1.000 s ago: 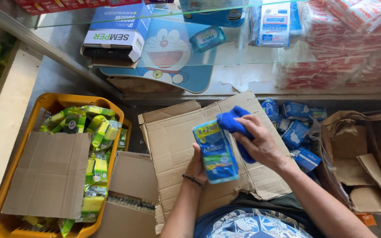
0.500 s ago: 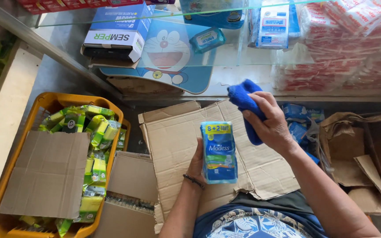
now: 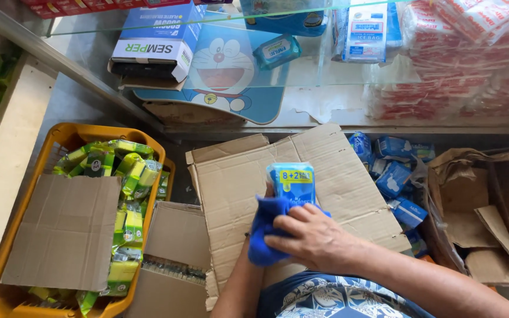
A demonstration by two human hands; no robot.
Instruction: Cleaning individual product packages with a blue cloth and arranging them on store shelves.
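Under the right hand (image 3: 316, 238), fingers pinch a blue cloth (image 3: 266, 227) against the blue packet (image 3: 291, 184) (left hand hidden behind; grip indeterminate).

you've got a blue cloth (image 3: 264, 229) on a light-blue pack (image 3: 291, 182), brown cardboard (image 3: 325, 176), orange basket (image 3: 60, 136) w/ green-yellow packs (image 3: 126, 176).

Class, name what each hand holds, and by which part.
Right hand grips a bunched blue cloth against the blue packet. The hidden left hand apparently holds the packet's lower end.
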